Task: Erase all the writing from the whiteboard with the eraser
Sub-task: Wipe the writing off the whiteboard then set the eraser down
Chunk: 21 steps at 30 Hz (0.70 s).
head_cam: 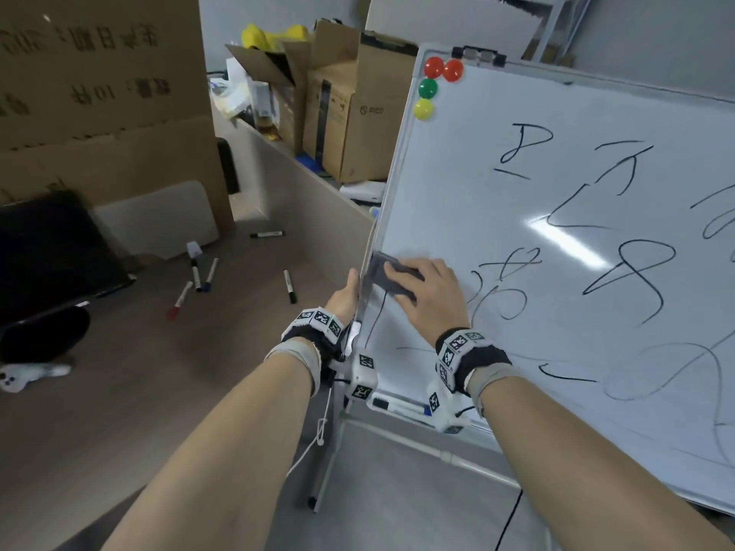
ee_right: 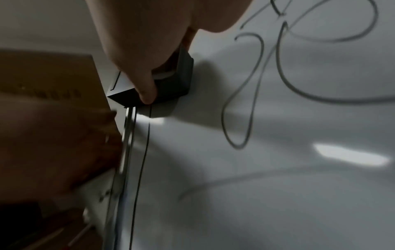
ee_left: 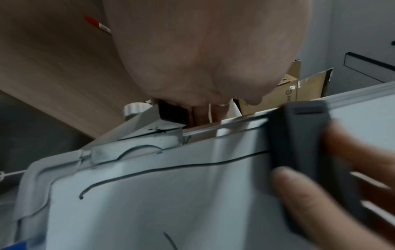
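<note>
Messy desk left of whiteboard point(head_cam: 497, 216). Most writing point(head_cam: 620, 272) left. Right hand point(head_cam: 427, 290) clasps eraser point(head_cam: 384, 274); left hand point(head_cam: 346, 294) grips near-left board edge.

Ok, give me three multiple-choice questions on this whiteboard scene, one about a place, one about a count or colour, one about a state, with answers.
1. Where on the whiteboard is the eraser?
A. near its left edge
B. at its top right corner
C. in the tray below

2. How many red magnets are on the board?
A. none
B. two
C. four

3. What is the right hand doing?
A. hanging empty
B. holding a marker
C. pressing the eraser on the board

Answers: 1 A, the eraser sits beside the left frame, above a vertical black line. 2 B, two red ones sit side by side at the top left, above one green and one yellow. 3 C, its fingers wrap the eraser, which lies flat on the surface, while the left hand grips the board's edge.
</note>
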### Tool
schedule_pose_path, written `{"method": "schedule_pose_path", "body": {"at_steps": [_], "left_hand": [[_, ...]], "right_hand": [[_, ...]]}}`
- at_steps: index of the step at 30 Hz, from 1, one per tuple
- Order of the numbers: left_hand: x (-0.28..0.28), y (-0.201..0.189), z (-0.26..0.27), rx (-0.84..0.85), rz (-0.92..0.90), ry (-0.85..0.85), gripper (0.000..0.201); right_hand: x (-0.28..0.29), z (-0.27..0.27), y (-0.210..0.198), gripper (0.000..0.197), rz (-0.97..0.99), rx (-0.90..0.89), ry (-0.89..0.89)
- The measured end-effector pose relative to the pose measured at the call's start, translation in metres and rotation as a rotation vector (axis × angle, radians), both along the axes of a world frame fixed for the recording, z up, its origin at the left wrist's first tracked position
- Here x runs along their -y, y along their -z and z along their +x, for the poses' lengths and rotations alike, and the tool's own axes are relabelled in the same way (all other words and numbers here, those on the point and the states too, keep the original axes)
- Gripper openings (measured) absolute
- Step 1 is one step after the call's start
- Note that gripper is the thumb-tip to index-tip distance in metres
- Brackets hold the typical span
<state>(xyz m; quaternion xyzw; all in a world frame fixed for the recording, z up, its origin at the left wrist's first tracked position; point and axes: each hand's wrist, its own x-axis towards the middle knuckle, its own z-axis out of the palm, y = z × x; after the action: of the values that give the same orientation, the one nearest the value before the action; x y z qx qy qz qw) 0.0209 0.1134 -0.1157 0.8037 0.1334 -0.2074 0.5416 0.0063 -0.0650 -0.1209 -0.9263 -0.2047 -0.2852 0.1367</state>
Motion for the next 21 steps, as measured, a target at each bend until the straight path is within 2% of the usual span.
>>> {"method": "schedule_pose_path", "body": {"at_steps": [3, 5, 8, 12, 17, 21], "left_hand": [[-0.002, 0.005, 0.001, 0.014, -0.055, 0.018, 0.076], [-0.003, 0.011, 0.003, 0.01, -0.087, -0.012, 0.076], [-0.005, 0.016, -0.001, -0.006, -0.128, -0.07, 0.077], [-0.005, 0.023, 0.001, -0.008, -0.197, -0.091, 0.082], [-0.012, 0.035, -0.001, 0.009, -0.302, -0.054, 0.085], [-0.011, 0.049, 0.003, 0.003, -0.376, -0.063, 0.106]], "right_hand": [[-0.008, -0.012, 0.014, 0.049, -0.033, -0.049, -0.017], [-0.005, -0.007, -0.002, 0.052, -0.045, -0.019, 0.04], [0.004, 0.007, -0.033, 0.056, 0.085, 0.05, 0.218], [0.006, 0.008, -0.036, 0.056, 0.134, 0.081, 0.234], [-0.005, -0.022, 0.027, 0.053, 0.031, -0.072, 0.098], [-0.008, -0.059, 0.095, 0.056, -0.046, -0.216, 0.023]]}}
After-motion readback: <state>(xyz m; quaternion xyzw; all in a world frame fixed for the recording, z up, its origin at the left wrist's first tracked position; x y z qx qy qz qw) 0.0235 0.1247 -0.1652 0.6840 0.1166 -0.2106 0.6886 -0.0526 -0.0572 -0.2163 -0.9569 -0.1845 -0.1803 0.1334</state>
